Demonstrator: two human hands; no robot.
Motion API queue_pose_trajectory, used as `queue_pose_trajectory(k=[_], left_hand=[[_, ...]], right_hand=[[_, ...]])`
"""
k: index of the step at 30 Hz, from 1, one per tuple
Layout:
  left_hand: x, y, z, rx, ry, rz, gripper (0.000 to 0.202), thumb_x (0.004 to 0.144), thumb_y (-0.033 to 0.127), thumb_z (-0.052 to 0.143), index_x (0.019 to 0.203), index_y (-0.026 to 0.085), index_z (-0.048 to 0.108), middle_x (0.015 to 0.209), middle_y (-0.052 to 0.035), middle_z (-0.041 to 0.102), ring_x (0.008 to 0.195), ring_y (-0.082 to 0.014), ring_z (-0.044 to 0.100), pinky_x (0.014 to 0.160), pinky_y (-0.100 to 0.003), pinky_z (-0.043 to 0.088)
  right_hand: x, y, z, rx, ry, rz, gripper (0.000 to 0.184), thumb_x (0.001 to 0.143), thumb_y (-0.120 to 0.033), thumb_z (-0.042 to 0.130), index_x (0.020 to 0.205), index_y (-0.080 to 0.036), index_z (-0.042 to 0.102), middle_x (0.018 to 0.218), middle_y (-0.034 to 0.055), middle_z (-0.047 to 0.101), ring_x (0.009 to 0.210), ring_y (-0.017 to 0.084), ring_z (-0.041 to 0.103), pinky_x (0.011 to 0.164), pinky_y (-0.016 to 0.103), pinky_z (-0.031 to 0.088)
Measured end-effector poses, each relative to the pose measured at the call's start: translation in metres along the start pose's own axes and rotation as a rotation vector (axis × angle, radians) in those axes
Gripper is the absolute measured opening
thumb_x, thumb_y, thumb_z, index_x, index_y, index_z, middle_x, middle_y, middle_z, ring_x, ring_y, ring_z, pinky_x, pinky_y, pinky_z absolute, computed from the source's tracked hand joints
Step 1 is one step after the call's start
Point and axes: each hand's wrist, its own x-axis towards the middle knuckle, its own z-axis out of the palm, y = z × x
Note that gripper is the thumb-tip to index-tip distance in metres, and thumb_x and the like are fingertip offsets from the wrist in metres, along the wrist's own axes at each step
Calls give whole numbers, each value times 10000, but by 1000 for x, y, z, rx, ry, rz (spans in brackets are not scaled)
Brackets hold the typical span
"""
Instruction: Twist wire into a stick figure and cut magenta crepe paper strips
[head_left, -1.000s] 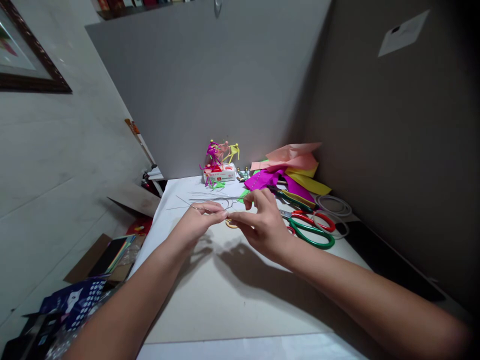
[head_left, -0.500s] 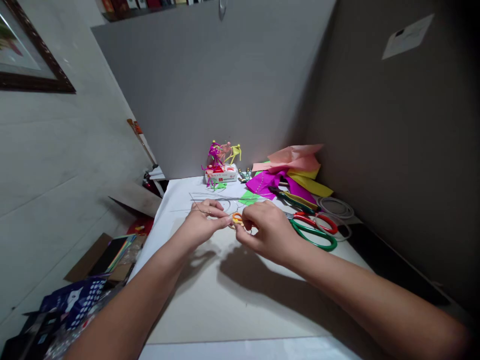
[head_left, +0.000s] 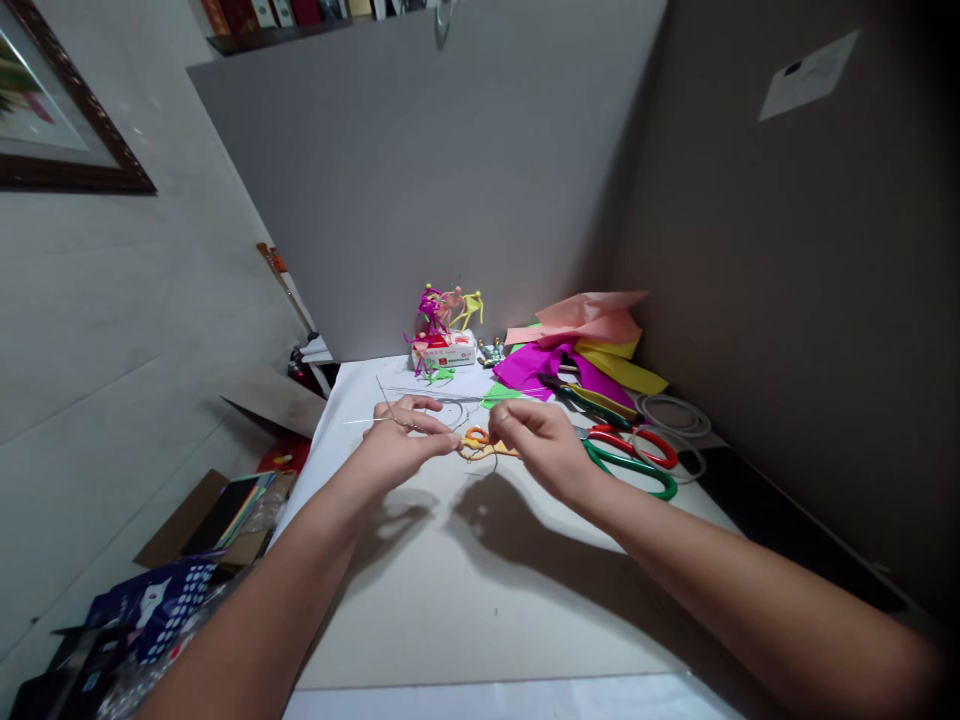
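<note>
My left hand [head_left: 401, 445] is pinched shut on a thin metal wire [head_left: 382, 400] whose ends stick out up and to the left. My right hand [head_left: 540, 445] is closed in a pinch on the same wire a little to the right, above the white table [head_left: 465, 590]. Between the two hands a small orange piece [head_left: 476, 438] lies on the table, partly hidden by my fingers. More loose wires [head_left: 435, 395] lie just behind my hands.
Scissors with red and green handles [head_left: 630, 455] lie right of my right hand, next to a white cable coil [head_left: 671, 415]. Coloured paper sheets [head_left: 577, 340] and small paper figures on a box [head_left: 442, 320] stand at the back. Boxes [head_left: 217, 510] clutter the floor at left.
My right hand has closed from spread fingers into a pinch and drawn slightly right. The orange piece between my hands has come into view. My left hand stayed nearly in place.
</note>
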Motion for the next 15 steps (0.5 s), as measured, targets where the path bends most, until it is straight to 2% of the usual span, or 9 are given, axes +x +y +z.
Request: queue_pose_trajectory(k=[2,3,5,6,8,11,13,15], left_hand=[[1,2,-1,-5,-29,-32,116,579,323,734,640,225,744,1094,-76,639,1129,-278,492,803,-327,446],[1,3,-2,-3,-53,-49,140,595,333,724,672,220,751,1108,-82,645,1129,-279,503,815,-332,442],[2,4,-3,-23,-117,-86,185,616,339,709,727,200,759,1098,-96,668,1086,-275,550,843,-344,436],[2,4,-3,-47,-152,-108,205,620,338,705,750,189,760,1070,-102,686,1050,-271,577,853,-350,435],[4,3,-4,-102,-211,-148,230,620,331,704,778,173,761,971,-103,723,975,-265,619,857,-360,440],[5,1,-4,-151,-274,-166,249,627,330,702,798,159,761,869,-102,743,916,-260,639,839,-360,449],[7,0,-4,-171,-302,-163,256,623,327,712,804,152,761,896,-104,740,935,-259,635,855,-352,444],[9,0,-5,-204,-307,-160,258,614,317,727,814,156,760,975,-102,726,983,-258,620,880,-345,433]], right_hand=[[4,2,1,324,-28,216,403,877,-449,396,625,-159,517,583,7,459,546,118,415,549,256,322],[5,4,1,416,-47,285,418,878,-470,377,654,-155,536,593,10,465,548,121,424,553,260,337],[6,5,0,387,-76,305,412,870,-472,393,676,-150,561,600,16,482,558,125,439,561,261,349],[6,6,-1,263,-83,244,388,857,-456,433,663,-149,571,604,21,496,571,128,449,568,259,347],[5,6,-4,-118,-64,30,323,826,-400,515,636,-151,595,628,31,526,601,132,460,572,253,324],[2,8,-9,-621,-23,-278,294,823,-358,545,619,-160,621,637,36,536,597,127,444,554,259,271],[1,9,-12,-724,-12,-360,325,832,-380,541,604,-162,619,619,35,536,565,118,422,538,265,247],[2,8,-14,-635,-19,-333,357,837,-426,532,618,-160,627,619,39,552,562,117,430,544,264,260]])
